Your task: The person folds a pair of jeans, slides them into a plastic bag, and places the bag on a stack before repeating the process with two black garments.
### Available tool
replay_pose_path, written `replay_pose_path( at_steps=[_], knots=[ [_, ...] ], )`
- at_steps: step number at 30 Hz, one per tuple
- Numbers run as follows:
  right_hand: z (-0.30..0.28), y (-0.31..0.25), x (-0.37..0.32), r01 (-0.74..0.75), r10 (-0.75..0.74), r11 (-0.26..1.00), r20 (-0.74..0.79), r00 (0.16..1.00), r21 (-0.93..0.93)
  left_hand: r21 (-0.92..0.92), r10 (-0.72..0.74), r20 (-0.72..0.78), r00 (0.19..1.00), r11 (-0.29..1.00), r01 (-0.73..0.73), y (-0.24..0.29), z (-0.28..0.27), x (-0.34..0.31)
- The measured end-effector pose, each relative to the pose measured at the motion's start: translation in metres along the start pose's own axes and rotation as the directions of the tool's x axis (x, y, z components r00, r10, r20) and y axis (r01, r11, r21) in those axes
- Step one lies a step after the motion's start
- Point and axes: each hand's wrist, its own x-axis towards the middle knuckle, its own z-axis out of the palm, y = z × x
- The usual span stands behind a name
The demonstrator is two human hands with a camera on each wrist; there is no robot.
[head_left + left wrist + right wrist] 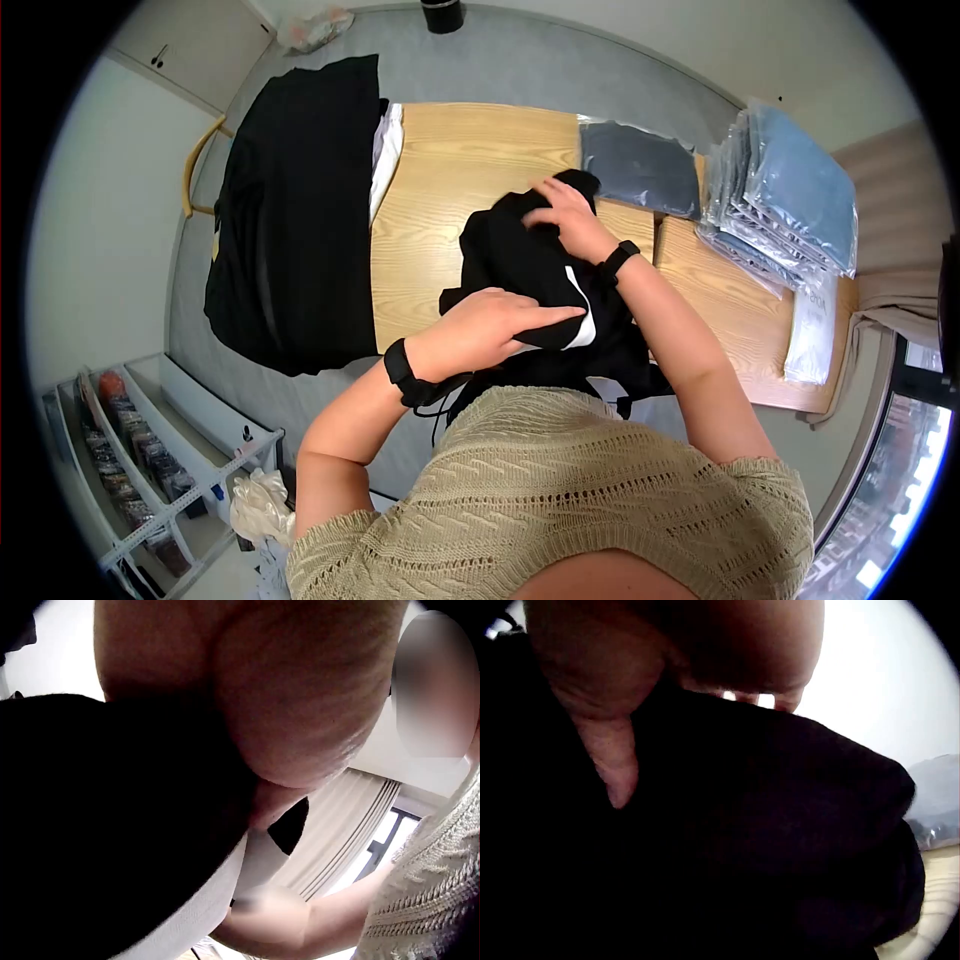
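A crumpled black garment (pixel 500 245) with a white strip (pixel 585 310) lies across the near edge of the wooden table, in front of my body. My left hand (pixel 490 325) pinches the cloth beside the white strip, its index finger stretched along it. In the left wrist view, the black cloth (pixel 112 825) and its white edge (pixel 195 915) run under that hand. Farther up, my right hand (pixel 575 222) rests on the garment with fingers spread. The right wrist view has its thumb (pixel 615 765) lying straight against the black cloth (pixel 780 817).
A large black garment stack (pixel 300 210) covers the table's left side, with white cloth (pixel 387 160) at its edge. A bagged dark garment (pixel 640 165) lies at the back right, beside a tall pile of plastic-wrapped clothes (pixel 800 190). Shelving (pixel 160 460) stands at the lower left.
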Motion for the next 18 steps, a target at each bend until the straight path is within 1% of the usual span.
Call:
replay_pose_path(
  at_steps=[1,3,4,5,6,7,8,9,10,11,12,13,14,15,16,17,18],
  knots=[
    [0.002,0.003,0.002,0.048,-0.047,0.999,0.128,0.991,-0.01,0.0,-0.003,0.017,1.0,1.0,0.003,0.0,-0.004,-0.004],
    [-0.006,-0.003,-0.003,-0.053,0.069,0.981,-0.075,0.995,0.189,-0.004,-0.005,0.029,1.0,1.0,0.005,-0.005,-0.007,-0.014],
    [-0.015,-0.008,-0.011,-0.158,0.257,0.916,-0.237,0.937,0.368,-0.023,-0.019,-0.018,1.0,1.0,0.018,-0.009,-0.002,-0.02],
    [-0.041,-0.024,-0.02,-0.199,0.389,0.83,-0.286,0.875,0.521,-0.043,-0.032,-0.064,0.997,0.999,0.029,-0.013,0.003,-0.025],
    [-0.059,-0.03,-0.038,-0.231,0.459,0.843,-0.426,0.779,0.485,-0.084,-0.04,-0.16,0.986,0.996,0.027,-0.017,0.01,-0.026],
    [-0.069,-0.029,-0.058,-0.213,0.481,0.856,-0.572,0.665,0.472,-0.127,-0.052,-0.252,0.966,0.992,0.021,-0.02,0.017,-0.026],
    [-0.09,-0.051,-0.073,-0.151,0.562,0.782,-0.581,0.589,0.604,-0.084,-0.103,-0.239,0.966,0.993,0.085,-0.023,0.02,-0.025],
    [-0.105,-0.058,-0.096,-0.209,0.472,0.877,-0.691,0.547,0.433,-0.064,-0.06,-0.395,0.917,0.997,0.038,-0.024,0.028,-0.019],
    [-0.121,-0.08,-0.11,-0.221,0.445,0.895,-0.761,0.471,0.386,-0.081,-0.17,-0.351,0.921,0.985,0.151,-0.022,0.031,-0.016],
    [-0.139,-0.105,-0.117,-0.165,0.404,0.915,-0.829,0.387,0.369,-0.091,-0.277,-0.303,0.912,0.961,0.262,-0.02,0.033,-0.014],
    [-0.152,-0.117,-0.132,-0.088,0.385,0.921,-0.855,0.347,0.379,-0.037,-0.221,-0.347,0.912,0.974,0.222,-0.028,0.044,-0.007],
    [-0.164,-0.127,-0.141,-0.031,0.329,0.942,-0.898,0.292,0.335,0.014,-0.225,-0.31,0.924,0.971,0.241,-0.032,0.054,0.001],
    [-0.179,-0.139,-0.153,-0.024,0.3,0.952,-0.919,0.255,0.304,0.094,-0.158,-0.328,0.931,0.976,0.199,-0.041,0.066,0.008],
    [-0.192,-0.147,-0.163,0.024,0.302,0.95,-0.935,0.186,0.312,0.176,-0.086,-0.341,0.936,0.972,0.154,-0.048,0.078,0.016],
    [-0.208,-0.155,-0.174,-0.001,0.342,0.938,-0.926,0.161,0.346,0.216,-0.05,-0.36,0.932,0.967,0.136,-0.055,0.089,0.023],
    [-0.222,-0.164,-0.186,-0.028,0.381,0.924,-0.915,0.132,0.381,0.219,-0.023,-0.438,0.899,0.967,0.132,-0.054,0.097,0.032],
    [-0.236,-0.168,-0.201,-0.344,0.144,0.938,-0.951,0.274,0.043,0.188,-0.052,-0.465,0.884,0.97,0.156,-0.062,0.11,0.039]
  ],
)
